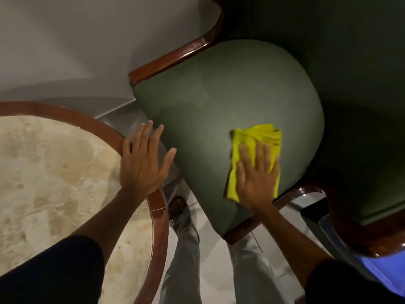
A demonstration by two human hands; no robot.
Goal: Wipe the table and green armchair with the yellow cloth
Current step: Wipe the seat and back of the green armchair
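Note:
The green armchair fills the middle and right, with a padded seat and dark glossy wooden arms. A folded yellow cloth lies flat on the seat's near right part. My right hand presses down on the cloth with fingers spread and flat. The round table with a marbled beige top and a brown wooden rim sits at the left. My left hand rests open on the table's rim, fingers spread and reaching past the edge toward the chair.
A grey wall rises behind the table and chair. Between the table and the chair is a narrow gap of light tiled floor, where my legs and a sandalled foot stand. A dark object lies under the chair's right arm.

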